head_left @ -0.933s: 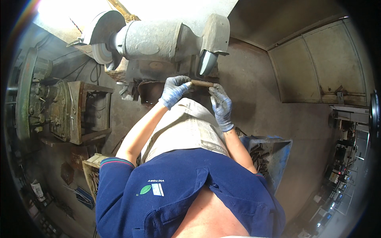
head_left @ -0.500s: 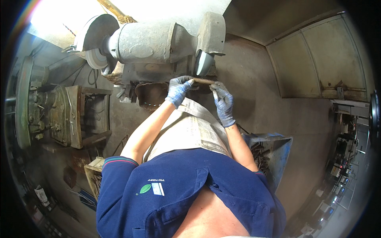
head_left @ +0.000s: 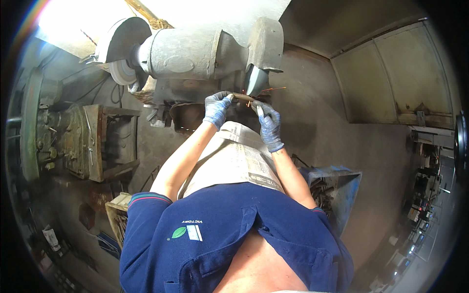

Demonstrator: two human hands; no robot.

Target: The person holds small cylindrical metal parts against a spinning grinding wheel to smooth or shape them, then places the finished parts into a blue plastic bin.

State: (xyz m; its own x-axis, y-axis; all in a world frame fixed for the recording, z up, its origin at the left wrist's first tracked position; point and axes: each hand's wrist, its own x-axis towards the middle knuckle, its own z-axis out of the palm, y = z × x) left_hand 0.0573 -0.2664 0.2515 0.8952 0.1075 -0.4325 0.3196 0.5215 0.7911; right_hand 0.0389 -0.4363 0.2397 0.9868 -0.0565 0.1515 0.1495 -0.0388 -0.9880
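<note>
A bench grinder stands ahead of me, with its right wheel showing below the guard. My left hand, in a blue-grey glove, pinches the left end of a narrow brownish metal bar. At the bar's right end my gloved right hand grips with closed fingers. The bar lies crosswise at the lower edge of the right wheel, and orange sparks fly off there. The exact contact spot is too small to make out.
The grinder's left wheel is partly exposed. A green-grey machine stands at left. Near my right elbow is a blue-edged bin with metal pieces; a wooden box sits by my left elbow. Metal panels line the far right.
Both hands have shifted slightly left with the bar, which is now at the right wheel. Sparks have appeared. The whole view has moved a little.
</note>
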